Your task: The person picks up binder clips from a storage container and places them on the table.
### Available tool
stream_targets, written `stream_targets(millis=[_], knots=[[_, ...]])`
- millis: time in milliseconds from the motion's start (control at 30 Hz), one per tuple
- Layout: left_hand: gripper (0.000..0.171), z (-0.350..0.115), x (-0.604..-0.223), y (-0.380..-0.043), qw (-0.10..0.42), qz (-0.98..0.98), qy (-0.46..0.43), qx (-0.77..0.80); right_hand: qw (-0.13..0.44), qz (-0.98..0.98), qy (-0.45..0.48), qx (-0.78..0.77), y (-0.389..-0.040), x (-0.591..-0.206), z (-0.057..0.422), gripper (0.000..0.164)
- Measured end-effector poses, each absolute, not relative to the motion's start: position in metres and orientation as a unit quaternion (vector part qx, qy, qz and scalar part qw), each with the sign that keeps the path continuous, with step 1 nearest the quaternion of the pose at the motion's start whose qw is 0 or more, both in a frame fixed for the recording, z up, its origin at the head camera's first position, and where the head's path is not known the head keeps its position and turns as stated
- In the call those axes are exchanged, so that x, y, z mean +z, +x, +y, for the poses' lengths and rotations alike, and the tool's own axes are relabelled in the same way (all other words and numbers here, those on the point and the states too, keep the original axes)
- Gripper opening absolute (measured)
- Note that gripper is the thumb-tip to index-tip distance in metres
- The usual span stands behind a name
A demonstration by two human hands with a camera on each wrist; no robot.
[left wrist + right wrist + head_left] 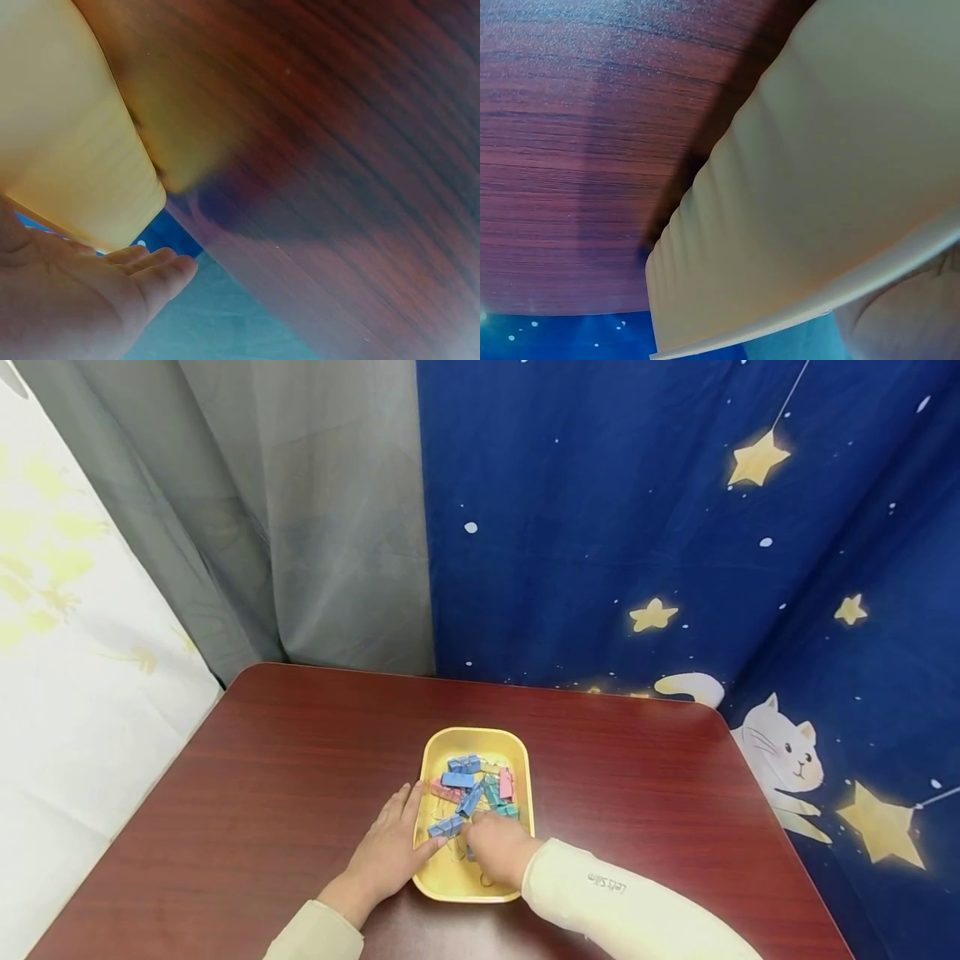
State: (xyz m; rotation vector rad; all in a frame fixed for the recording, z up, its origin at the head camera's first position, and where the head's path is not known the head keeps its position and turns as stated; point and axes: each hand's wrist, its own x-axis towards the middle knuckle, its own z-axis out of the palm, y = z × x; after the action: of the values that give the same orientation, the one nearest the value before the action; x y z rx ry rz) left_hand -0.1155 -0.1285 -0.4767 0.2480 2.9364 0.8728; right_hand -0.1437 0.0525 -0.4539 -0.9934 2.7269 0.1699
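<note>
A yellow plastic tray [472, 887] holds several binder clips in blue, pink, green and yellow. My left hand [388, 850] rests along the tray's left rim, its fingers straight and its thumb reaching over the edge beside a blue binder clip [447, 827]. In the left wrist view, the left hand [90, 300] shows its palm next to the tray's outer wall [75, 165]. Inside the tray's near right part is my right hand [498, 845], reaching down among the clips. Its fingertips are hidden, so a grip cannot be made out. The right wrist view mostly shows the tray's ribbed side [802, 187].
The tray stands on a dark red wood-grain table [322, 743]. Behind it hang a grey curtain [345, 527] and a blue star-patterned curtain [570, 527]. A white patterned cloth [90, 693] hangs at the left.
</note>
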Motion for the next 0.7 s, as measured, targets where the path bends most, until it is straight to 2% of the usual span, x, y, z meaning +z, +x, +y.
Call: stream_targets(millis=[100, 400, 700], knots=[[0.082, -0.128, -0.477, -0.116, 0.037, 0.955, 0.077, 0.285, 0.129, 0.929, -0.342, 0.062, -0.144, -0.454, 0.053, 0.062], [0.082, -0.129, -0.479, -0.116, 0.035, 0.955, 0.073, 0.286, 0.107, 0.928, -0.355, 0.047, -0.143, -0.453, 0.058, 0.042], [0.083, -0.127, -0.478, -0.115, 0.033, 0.955, 0.077, 0.284, 0.088, 0.931, -0.355, 0.002, -0.141, -0.445, 0.061, 0.038]])
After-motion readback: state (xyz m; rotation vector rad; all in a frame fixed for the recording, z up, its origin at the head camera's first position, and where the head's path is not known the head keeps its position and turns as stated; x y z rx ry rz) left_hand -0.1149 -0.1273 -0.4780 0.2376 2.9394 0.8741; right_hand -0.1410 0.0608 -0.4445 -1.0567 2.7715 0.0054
